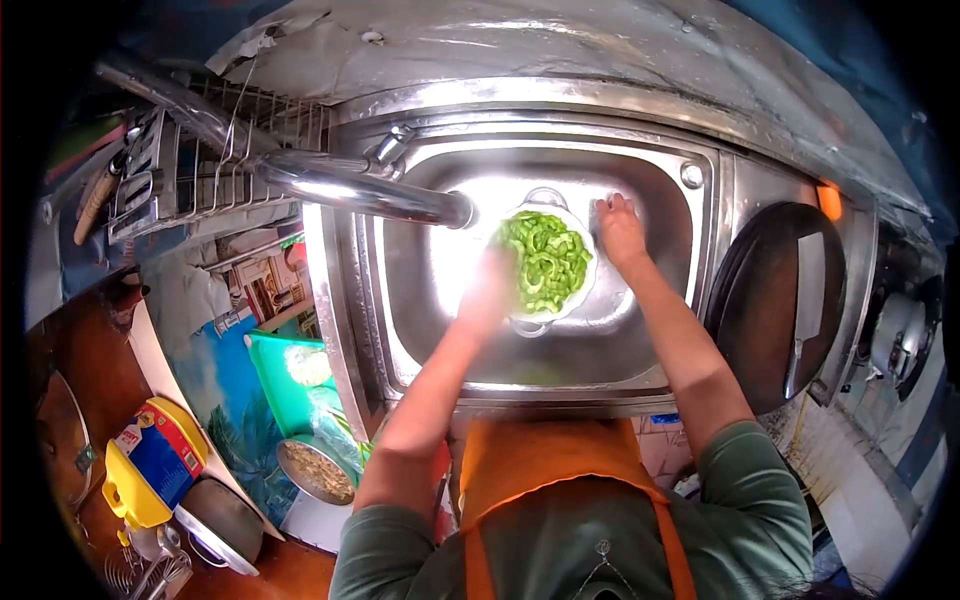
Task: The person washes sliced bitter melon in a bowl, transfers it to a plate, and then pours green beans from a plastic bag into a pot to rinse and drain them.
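Rinsing, I judge: my right hand (620, 232) clasps the bowl (588, 285) of peppers (545, 262), left hand (490, 292) grip unreadable in glare; next needs a slow draining tilt.

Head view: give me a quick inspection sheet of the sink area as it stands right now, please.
Surface: steel sink, basin washed out by bright glare.
Job's things: white bowl holding green pepper pieces, in the basin by the tap spout.
Clutter: round board with cleaver right of the sink; dish rack, green tray and yellow container to the left.
Hands: left hand at the bowl's left rim, right hand at its right rim; grip unclear in the glare.
Cables: nothing seen.
Surroundings: orange apron on the person.
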A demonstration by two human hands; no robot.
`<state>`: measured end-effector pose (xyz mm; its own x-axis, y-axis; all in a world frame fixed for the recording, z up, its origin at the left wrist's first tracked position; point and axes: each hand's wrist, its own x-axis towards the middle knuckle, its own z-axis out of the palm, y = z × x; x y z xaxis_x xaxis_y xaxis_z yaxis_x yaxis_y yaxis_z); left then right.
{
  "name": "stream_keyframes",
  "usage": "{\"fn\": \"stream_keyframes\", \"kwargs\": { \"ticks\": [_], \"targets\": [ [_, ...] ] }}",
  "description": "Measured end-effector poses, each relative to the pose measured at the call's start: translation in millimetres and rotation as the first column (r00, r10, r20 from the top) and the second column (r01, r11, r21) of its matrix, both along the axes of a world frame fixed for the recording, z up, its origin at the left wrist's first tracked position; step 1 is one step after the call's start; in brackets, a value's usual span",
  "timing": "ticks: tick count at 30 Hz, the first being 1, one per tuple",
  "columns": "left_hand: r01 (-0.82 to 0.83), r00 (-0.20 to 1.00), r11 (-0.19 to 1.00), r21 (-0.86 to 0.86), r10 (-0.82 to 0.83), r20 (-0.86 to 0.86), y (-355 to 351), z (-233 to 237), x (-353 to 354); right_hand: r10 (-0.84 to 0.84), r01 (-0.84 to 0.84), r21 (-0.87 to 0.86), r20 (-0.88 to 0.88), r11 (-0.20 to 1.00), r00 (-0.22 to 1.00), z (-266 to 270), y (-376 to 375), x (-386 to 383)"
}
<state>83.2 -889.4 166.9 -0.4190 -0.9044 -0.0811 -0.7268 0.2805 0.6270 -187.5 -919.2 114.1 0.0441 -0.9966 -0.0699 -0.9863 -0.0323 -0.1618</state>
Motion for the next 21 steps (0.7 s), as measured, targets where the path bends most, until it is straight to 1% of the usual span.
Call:
{"fn": "stream_keyframes", "kwargs": {
  "ticks": [2,3,4,5,6,8,9,10,11,12,14,15,16,17,18,20,21],
  "targets": [
    [-0.033,0.999,0.999,0.035,0.032,0.013,-4,22,-7,-0.127,0.112,0.116,0.129,0.987,0.983,-1,0,-7],
    [-0.029,0.999,0.999,-0.022,0.029,0.02,-12,42,-10,-0.194,0.161,0.18,0.186,0.97,0.963,-1,1,-10],
    [-0.026,0.999,0.996,-0.083,0.028,0.029,-22,55,-9,-0.294,0.239,0.216,0.277,0.947,0.915,4,0,-11],
    [-0.123,0.992,0.991,-0.059,0.122,-0.025,-31,47,-4,-0.388,0.308,0.26,0.362,0.915,0.847,9,1,-12],
    [-0.275,0.961,0.961,0.003,0.275,-0.009,-41,39,-1,-0.477,0.369,0.311,0.438,0.876,0.762,16,3,-12],
    [-0.187,0.979,0.974,-0.128,0.173,-0.108,-65,7,9,-0.443,0.288,0.338,0.638,0.896,0.63,35,13,0],
    [-0.104,0.99,0.994,-0.015,0.102,-0.098,-73,-10,13,-0.426,0.248,0.346,0.721,0.905,0.547,49,20,9],
    [-0.02,0.995,0.995,0.098,0.029,-0.099,-80,-23,15,-0.353,0.158,0.32,0.757,0.934,0.55,68,24,21],
    [0.005,1.0,0.994,0.108,-0.003,-0.022,-85,-26,16,-0.286,0.146,0.25,0.737,0.957,0.612,82,27,29],
    [-0.009,0.999,0.994,0.109,0.005,0.04,-90,-13,16,-0.218,0.128,0.178,0.712,0.976,0.667,89,30,34],
    [-0.052,0.989,0.998,0.035,0.047,0.139,-95,5,18,-0.018,0.018,0.005,0.591,1.0,0.807,81,36,39],
    [-0.082,0.99,0.997,-0.003,0.082,0.111,-95,17,18,0.077,-0.044,-0.075,0.515,0.996,0.854,71,40,43],
    [-0.109,0.99,0.993,-0.039,0.112,0.082,-91,30,16,0.346,-0.312,-0.149,0.389,0.938,0.854,64,45,52],
    [-0.134,0.989,0.988,-0.071,0.138,0.05,-84,39,13,0.355,-0.358,-0.087,0.465,0.93,0.811,59,51,61],
    [-0.108,0.994,0.994,0.015,0.107,0.031,-76,44,9,0.358,-0.407,-0.029,0.537,0.913,0.764,67,49,74],
    [0.086,0.994,0.996,0.007,-0.085,-0.061,-47,25,6,0.241,-0.308,0.027,0.559,0.951,0.793,60,42,80],
    [0.136,0.99,0.991,-0.017,-0.136,0.023,-34,32,-4,0.187,-0.261,0.053,0.566,0.964,0.803,57,39,81]
  ]
}}
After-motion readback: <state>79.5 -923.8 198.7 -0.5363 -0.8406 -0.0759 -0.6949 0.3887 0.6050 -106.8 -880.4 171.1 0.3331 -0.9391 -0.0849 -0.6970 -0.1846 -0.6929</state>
